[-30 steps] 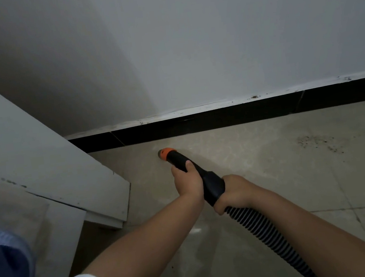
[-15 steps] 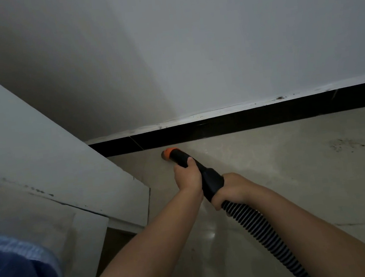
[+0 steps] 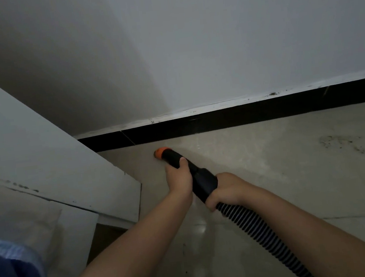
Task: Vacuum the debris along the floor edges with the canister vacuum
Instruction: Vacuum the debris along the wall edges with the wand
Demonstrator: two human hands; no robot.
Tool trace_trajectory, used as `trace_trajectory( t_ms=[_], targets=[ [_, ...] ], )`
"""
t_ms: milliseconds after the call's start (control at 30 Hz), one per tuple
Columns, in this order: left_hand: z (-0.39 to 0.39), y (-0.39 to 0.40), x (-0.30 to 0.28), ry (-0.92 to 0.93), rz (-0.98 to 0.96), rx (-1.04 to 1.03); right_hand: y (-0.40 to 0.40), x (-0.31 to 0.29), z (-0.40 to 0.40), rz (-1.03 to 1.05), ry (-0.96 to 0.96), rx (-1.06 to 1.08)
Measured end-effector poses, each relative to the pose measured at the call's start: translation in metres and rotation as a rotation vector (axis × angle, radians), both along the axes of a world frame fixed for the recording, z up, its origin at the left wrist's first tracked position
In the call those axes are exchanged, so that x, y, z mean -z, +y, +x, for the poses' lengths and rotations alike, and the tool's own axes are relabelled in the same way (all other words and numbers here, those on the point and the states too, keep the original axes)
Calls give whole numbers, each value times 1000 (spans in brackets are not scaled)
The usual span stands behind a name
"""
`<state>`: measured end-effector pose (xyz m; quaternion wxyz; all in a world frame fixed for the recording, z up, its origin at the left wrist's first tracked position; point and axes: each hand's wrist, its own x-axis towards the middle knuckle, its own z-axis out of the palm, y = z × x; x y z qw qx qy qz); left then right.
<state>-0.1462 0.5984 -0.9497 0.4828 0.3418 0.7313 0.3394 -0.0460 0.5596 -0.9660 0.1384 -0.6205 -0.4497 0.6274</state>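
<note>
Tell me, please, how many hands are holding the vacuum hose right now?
2: the left hand grips the black nozzle tube behind the orange tip; the right hand grips where the ribbed hose begins.

Counted in view — one vacuum hose point(image 3: 251, 224) with one orange nozzle tip point(image 3: 160, 152); two hands, left hand point(image 3: 179, 177) and right hand point(image 3: 226, 188); one debris patch point(image 3: 343, 144) at three o'clock; one black skirting point(image 3: 243, 113); one white panel point(image 3: 41, 160) at nine o'clock.

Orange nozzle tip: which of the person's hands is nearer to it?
Left. The left hand grips the tube just behind the orange nozzle tip; the right hand holds farther back, at the ribbed hose.
</note>
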Motion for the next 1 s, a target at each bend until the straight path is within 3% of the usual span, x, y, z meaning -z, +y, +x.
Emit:
trace_trajectory(
  t_ms=[333,600,1000],
  targets=[
    [135,-57,-11,-161,-159,433,-106,-33,124,-20,-253,261],
    [225,-107,-15,-141,-227,631,-172,-58,201,-58,-421,299],
    [291,-152,-4,-91,-150,818,-230,-49,250,-93,-432,429]
  ],
)
